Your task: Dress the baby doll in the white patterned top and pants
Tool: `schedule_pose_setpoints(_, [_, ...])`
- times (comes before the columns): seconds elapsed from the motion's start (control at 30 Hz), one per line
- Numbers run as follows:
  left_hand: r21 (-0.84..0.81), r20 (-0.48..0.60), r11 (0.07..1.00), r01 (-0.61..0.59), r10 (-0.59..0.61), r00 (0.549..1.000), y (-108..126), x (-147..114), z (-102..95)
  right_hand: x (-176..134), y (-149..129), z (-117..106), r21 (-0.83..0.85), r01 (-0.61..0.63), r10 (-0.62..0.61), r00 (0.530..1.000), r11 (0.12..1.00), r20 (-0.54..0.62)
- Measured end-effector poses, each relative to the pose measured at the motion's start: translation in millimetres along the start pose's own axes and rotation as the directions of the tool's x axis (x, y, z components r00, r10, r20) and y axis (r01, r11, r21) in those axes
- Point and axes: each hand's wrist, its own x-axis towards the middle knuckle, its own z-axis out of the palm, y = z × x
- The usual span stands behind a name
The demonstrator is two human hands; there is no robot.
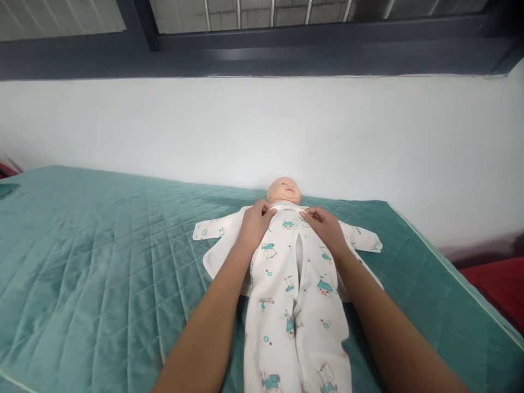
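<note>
A baby doll (284,190) lies on its back, its head toward the wall. White printed baby pants (274,273) stretch over its front from the chest down past the lower frame edge, with a slit at the crotch. My left hand (258,221) is closed on the pants' top edge near the doll's neck. On the opposite side, my right hand (323,222) pinches the same edge. Beneath the pants a white baby jacket (223,254) lies spread, its sleeves out to both sides. The doll's arms and legs are hidden.
A green quilted cover (110,273) spreads under everything and meets a white wall (164,131) behind the doll's head. Above the wall runs a dark window frame (262,54) with bars beyond. Something red (499,286) sits past the cover's right edge.
</note>
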Motion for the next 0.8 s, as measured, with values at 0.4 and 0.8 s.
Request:
schedule_pose_setpoints(0.4, [0.406,0.079,0.908,-0.105,0.080,0.994,-10.3,17.2,0.7,14.3,-13.0,-2.1,-0.263,0.131,-0.114,0.990,0.956,0.078])
schedule_pose_setpoints(0.8, [0.260,0.018,0.963,-0.065,0.063,0.998,-22.9,33.5,9.0,39.2,6.5,8.7,-0.040,0.108,-0.106,0.993,0.993,0.043])
